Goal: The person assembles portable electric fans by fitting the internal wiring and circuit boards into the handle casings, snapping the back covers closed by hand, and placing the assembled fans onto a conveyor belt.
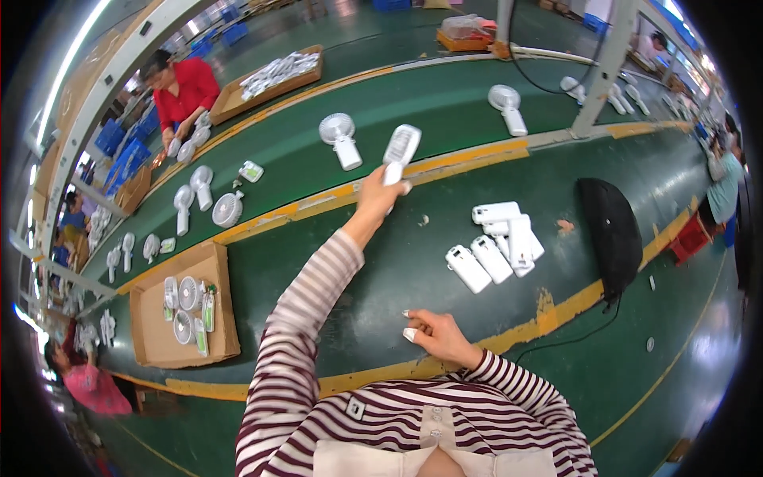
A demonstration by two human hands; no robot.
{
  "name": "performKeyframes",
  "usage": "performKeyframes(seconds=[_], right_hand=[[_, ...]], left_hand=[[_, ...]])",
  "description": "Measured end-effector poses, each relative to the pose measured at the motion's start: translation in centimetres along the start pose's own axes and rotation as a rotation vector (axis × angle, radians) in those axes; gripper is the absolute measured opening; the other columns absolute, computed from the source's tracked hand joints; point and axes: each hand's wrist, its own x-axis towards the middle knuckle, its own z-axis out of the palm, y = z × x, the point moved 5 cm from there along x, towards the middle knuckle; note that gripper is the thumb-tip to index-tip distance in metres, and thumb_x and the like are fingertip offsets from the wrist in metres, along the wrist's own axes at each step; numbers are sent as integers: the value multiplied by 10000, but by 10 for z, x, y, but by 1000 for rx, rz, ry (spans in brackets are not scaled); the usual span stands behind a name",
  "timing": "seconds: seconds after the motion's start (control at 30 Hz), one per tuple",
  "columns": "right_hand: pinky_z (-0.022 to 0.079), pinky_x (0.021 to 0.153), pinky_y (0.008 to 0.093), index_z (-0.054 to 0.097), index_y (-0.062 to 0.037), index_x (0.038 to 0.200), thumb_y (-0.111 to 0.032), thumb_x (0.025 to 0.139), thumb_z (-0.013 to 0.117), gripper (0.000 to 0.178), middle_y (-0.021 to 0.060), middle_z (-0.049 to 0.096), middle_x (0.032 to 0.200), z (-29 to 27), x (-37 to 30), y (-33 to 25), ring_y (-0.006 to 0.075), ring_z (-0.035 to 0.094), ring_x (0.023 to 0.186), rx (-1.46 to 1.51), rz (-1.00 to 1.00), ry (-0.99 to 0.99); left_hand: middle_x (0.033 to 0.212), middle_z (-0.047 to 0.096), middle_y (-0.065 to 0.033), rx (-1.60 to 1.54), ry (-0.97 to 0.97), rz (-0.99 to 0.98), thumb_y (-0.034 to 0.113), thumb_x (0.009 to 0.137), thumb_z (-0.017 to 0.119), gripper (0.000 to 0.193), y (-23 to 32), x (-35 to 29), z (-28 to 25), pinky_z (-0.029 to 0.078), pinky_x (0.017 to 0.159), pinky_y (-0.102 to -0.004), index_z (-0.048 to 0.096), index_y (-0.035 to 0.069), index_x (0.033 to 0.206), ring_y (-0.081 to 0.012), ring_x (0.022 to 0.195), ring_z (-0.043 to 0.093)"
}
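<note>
Head view: the left hand was stretched out over the yellow stripe on the green desk, fingers pinched shut on the lower end of a white fan handle held up just above that stripe; by my read, this piece was midway, lifted but not set down; five more white handles lay clustered right of and below the stripe, apparently yet to be handled; beyond the stripe, finished white fans sat on the belt; the right hand rested near the body, fingers loosely curled, holding nothing, touching the desk.
</note>
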Motion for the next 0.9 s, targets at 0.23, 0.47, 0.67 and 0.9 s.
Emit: performKeyframes(seconds=[0.23,0.47,0.67,0.9], right_hand=[[466,565,225,535,19,1087,-76,804,604,306,84,635,786,-7,11,21,88,558,607,251,180,-178],[468,583,225,533,-9,1106,-54,812,586,302,90,633,809,-14,14,20,100,560,623,278,132,-344],[504,594,225,505,17,1108,-5,841,517,268,96,628,863,-20,21,19,129,611,687,278,121,-407],[500,562,218,521,8,1102,4,829,515,273,91,637,856,-14,16,17,123,612,682,158,104,-259]], left_hand=[[987,588,-210,246,231,-17,265,581,737,551,12,122,55,425,881,-393,557,-2,1028,-360,1009,517],[1101,512,-193,793,545,268,296,605,735,580,2,114,-75,419,879,-410,524,19,1070,-342,1005,497],[1339,353,-204,1038,488,-250,500,574,713,913,-66,82,-286,288,1021,-401,386,55,1301,-335,1253,317],[1304,383,-196,1091,271,-414,356,554,737,904,-84,68,-288,357,985,-378,356,94,1330,-341,1217,364]])
